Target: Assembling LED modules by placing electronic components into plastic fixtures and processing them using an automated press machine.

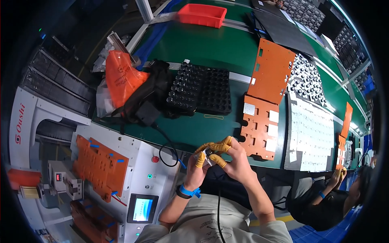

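Both my hands, with yellow coverings on the fingers, meet in front of my body. Between them is a small white square piece with a dark round part. My left hand grips it from the left, fingers closed. From the right, my right hand pinches it with thumb and fingers; they partly hide the piece. Beyond my hands, on the green bench, is an open orange fixture with white square plates in some of its recesses. A black tray of dark round parts stands farther left, beside another black tray.
A white machine with a screen and orange jig stands at my left. A black bag and orange plastic bag lie on the bench. White sheets lie right. A co-worker's hand is far right; a red bin stands at the back.
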